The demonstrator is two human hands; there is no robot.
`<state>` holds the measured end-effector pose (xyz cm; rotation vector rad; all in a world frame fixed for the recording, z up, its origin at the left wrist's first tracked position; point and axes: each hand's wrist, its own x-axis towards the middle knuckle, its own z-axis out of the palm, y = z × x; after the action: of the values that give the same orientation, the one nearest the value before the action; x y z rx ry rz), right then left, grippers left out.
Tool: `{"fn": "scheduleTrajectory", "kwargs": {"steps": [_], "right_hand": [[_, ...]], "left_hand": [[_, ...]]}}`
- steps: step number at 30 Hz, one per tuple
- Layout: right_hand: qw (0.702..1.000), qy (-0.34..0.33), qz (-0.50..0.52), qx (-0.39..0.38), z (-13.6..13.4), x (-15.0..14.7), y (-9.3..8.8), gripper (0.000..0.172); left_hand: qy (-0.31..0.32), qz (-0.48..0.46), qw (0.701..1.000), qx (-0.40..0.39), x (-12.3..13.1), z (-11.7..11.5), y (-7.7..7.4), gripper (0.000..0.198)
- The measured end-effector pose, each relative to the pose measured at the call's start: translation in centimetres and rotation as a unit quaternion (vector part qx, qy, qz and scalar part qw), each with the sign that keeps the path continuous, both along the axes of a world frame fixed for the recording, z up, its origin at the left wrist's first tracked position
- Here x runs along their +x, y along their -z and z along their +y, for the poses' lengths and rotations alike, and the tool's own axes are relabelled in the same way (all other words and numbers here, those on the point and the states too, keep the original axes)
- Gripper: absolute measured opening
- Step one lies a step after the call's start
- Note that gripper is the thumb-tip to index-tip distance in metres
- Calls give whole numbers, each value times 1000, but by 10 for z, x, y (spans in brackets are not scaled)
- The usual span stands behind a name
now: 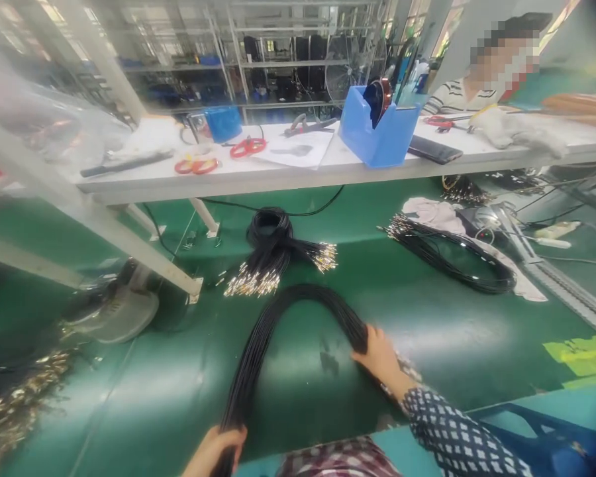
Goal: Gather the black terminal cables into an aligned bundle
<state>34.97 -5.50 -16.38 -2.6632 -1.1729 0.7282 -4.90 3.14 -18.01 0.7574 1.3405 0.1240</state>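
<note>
A thick bundle of black wires (pixel 278 311) lies bent in an arch on the green bench top (pixel 442 331). My left hand (pixel 213 450) is closed round the bundle's near left end at the bottom edge of the view. My right hand (pixel 380 354) grips the bundle's right leg, fingers wrapped over it; my checked sleeve runs off to the lower right. Just beyond the arch lies a second coil of black wires with brass terminals (pixel 278 255), fanned out and untouched.
Another wire coil (pixel 457 255) lies at right on a cloth. More brass terminals (pixel 14 404) sit at lower left. A raised white shelf (pixel 288 175) carries a blue tape dispenser (pixel 380 129), red scissors (pixel 248 146) and a phone. A person sits at far right behind it.
</note>
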Motion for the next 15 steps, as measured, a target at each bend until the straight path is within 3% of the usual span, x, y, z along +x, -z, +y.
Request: {"fn": "scheduleTrajectory", "kwargs": {"steps": [3,5,10,15], "right_hand": [[999,-10,27,-20,-5,-20,1,47],[999,-11,34,-31,-7,-22,0,38],[997,1,70,-29,-1,-1,-8,43],[972,14,234,-15,3,25,-17,32]], "left_hand": [[3,12,1000,-2,4,1,-6,22],[12,15,1000,4,9,1,-15,21],[23,19,999,13,24,-5,-47,19],[29,26,998,46,31,-10,-84,22]]}}
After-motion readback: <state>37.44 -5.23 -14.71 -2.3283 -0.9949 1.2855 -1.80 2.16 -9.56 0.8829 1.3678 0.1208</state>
